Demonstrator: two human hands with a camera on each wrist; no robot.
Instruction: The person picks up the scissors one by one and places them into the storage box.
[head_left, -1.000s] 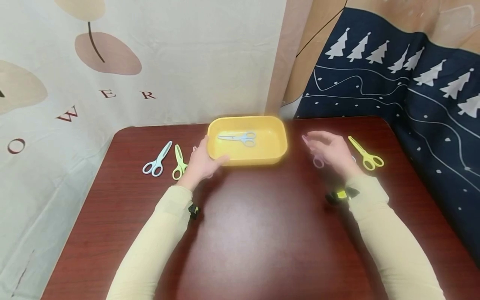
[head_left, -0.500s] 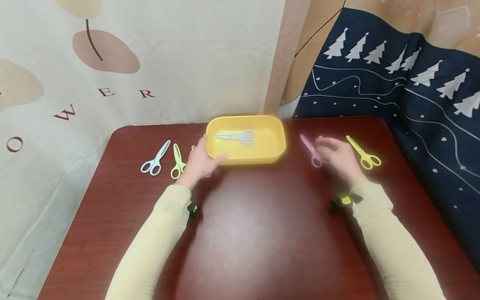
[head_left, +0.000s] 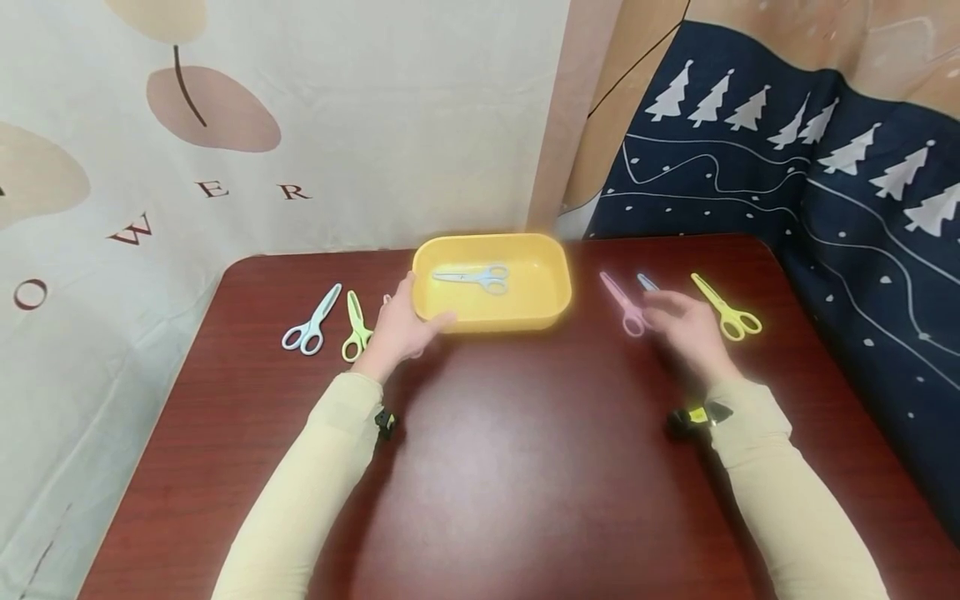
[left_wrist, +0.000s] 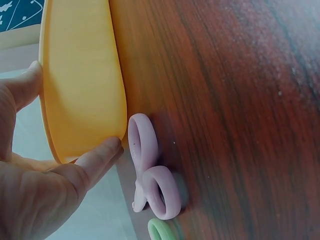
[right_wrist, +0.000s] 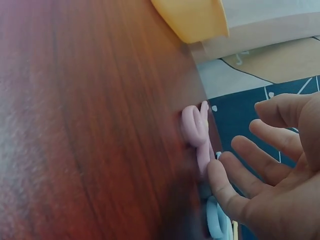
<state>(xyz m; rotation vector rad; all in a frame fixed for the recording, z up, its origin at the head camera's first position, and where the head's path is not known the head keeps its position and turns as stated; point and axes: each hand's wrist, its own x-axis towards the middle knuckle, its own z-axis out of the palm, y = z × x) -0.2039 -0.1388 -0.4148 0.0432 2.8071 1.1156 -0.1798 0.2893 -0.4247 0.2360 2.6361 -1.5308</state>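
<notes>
On the counter (head_left: 525, 467), the pink scissors (head_left: 618, 296) and blue scissors (head_left: 647, 282) slant, blade ends pointing away and leftward. The right hand (head_left: 688, 332) has its fingers apart, over the blue pair's handles and just beside the pink pair. The left hand (head_left: 401, 327) grips the yellow tray's (head_left: 517, 322) left end; pale-blue scissors (head_left: 487, 277) lie inside, handles rightward.

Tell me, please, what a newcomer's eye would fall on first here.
The yellow tray far back on the table, gripped by the left hand, probably comes first, with light-blue scissors inside. Next might come the tree-printed navy cloth at the head view's upper right, and below it the right hand near pink scissors.
</notes>
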